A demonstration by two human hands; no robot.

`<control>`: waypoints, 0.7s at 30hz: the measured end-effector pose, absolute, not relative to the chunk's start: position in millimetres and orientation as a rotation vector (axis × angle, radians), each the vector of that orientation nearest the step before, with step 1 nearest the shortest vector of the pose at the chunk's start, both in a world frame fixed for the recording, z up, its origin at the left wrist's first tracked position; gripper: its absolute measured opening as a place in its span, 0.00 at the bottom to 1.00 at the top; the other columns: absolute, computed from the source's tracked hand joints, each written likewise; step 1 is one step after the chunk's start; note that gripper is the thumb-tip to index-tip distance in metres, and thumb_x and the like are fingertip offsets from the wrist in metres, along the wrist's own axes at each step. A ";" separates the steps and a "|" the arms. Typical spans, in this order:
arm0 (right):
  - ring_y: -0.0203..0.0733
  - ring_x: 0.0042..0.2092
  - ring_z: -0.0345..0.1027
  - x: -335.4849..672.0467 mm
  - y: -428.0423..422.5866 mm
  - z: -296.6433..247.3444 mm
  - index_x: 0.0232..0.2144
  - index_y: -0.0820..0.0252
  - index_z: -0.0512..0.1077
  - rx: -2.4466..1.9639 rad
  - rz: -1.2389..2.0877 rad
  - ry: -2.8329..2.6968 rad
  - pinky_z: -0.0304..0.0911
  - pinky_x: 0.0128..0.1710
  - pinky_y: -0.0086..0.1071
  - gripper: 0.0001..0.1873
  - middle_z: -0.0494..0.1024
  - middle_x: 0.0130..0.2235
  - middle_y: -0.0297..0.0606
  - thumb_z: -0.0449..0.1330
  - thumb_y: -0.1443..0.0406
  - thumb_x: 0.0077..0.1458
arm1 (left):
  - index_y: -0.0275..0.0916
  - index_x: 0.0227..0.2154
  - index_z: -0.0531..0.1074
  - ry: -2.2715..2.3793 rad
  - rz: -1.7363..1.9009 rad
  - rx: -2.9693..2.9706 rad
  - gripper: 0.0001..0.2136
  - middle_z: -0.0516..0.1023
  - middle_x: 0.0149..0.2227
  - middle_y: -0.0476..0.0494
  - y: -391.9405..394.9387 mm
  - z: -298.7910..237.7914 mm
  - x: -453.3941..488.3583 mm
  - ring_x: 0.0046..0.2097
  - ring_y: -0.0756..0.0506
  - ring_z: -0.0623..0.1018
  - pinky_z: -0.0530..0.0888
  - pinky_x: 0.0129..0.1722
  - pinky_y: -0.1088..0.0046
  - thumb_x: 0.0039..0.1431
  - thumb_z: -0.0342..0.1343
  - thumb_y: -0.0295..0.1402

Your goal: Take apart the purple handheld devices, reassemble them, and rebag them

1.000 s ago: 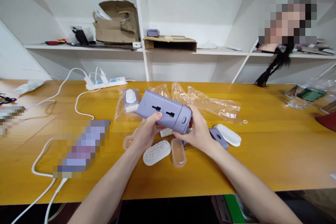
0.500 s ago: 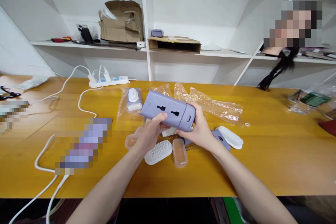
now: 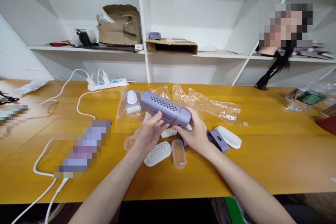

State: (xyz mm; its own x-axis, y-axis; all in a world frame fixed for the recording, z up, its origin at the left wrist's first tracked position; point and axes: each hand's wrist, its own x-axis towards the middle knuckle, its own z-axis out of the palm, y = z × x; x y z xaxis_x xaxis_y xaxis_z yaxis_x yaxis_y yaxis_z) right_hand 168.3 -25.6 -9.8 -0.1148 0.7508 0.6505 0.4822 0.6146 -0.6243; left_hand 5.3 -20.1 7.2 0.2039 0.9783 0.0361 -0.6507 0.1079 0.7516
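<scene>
The yellow wooden table (image 3: 265, 168) is crossed on its left side by a looped white cable (image 3: 78, 102), which is led up to a white power strip (image 3: 106, 84) at the far edge, while a pixelated object (image 3: 81, 148), too blurred to be identified, is laid nearer. Further right, a clear plastic bag (image 3: 121, 110) with a white item inside is placed just beyond the free end of a lilac plastic case (image 3: 165, 106). This case is held up off the table by both hands, with its perforated face turned upward and its long axis slanted from far left to near right. It is gripped under and around its middle by the left hand (image 3: 149, 134), the fingers being curled up against its near side, and its right end is closed on by the right hand (image 3: 195, 134). That end is therefore the one nearer the right hand, while the left end is left projecting past the left hand toward the far left. Below the hands, a translucent peach tray (image 3: 130, 143), a white bristled scrubbing brush (image 3: 157, 154) and a translucent peach box (image 3: 179, 154) are laid out. Further right, a lilac piece (image 3: 217, 140) is set just beside a second white brush (image 3: 229, 137), and clear plastic wrap (image 3: 212, 106) is spread on the far side.
</scene>
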 end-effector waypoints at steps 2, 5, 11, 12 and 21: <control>0.54 0.57 0.64 167.7 -26.8 -14.8 0.56 0.49 0.56 -0.980 -0.024 -1.932 0.63 0.54 0.56 0.27 0.68 0.55 0.45 0.55 0.70 0.55 | 0.47 0.52 0.66 0.471 1.259 0.704 0.25 0.77 0.48 0.45 -23.8 7.7 9.1 0.49 0.42 0.76 0.73 0.47 0.62 0.51 0.61 0.47; 0.55 0.60 0.60 166.8 -30.5 -15.9 0.56 0.46 0.58 -0.825 -0.304 -2.115 0.62 0.54 0.57 0.29 0.64 0.58 0.46 0.52 0.74 0.55 | 0.39 0.50 0.69 0.418 1.265 0.622 0.28 0.77 0.49 0.39 -23.1 5.9 8.3 0.55 0.36 0.72 0.72 0.51 0.59 0.52 0.56 0.53; 0.60 0.65 0.48 155.5 -44.6 -2.5 0.65 0.56 0.38 -0.948 0.088 -2.130 0.56 0.59 0.57 0.58 0.51 0.64 0.55 0.69 0.57 0.42 | 0.38 0.46 0.72 0.333 1.388 0.693 0.19 0.78 0.46 0.42 -17.9 5.0 0.4 0.54 0.38 0.73 0.72 0.53 0.61 0.51 0.57 0.38; 0.60 0.64 0.49 153.0 -46.4 -0.8 0.65 0.56 0.36 -1.030 0.154 -2.091 0.57 0.58 0.58 0.62 0.52 0.63 0.55 0.70 0.55 0.39 | 0.38 0.45 0.72 0.317 1.395 0.724 0.18 0.79 0.45 0.42 -18.6 5.3 0.8 0.53 0.37 0.74 0.72 0.53 0.60 0.51 0.56 0.37; 0.57 0.52 0.65 141.4 -50.7 3.2 0.60 0.58 0.47 -1.272 0.226 -1.942 0.67 0.47 0.53 0.50 0.64 0.51 0.51 0.68 0.55 0.42 | 0.43 0.51 0.68 0.408 1.375 0.711 0.25 0.78 0.47 0.45 -32.6 3.2 11.6 0.56 0.36 0.72 0.71 0.54 0.59 0.46 0.58 0.38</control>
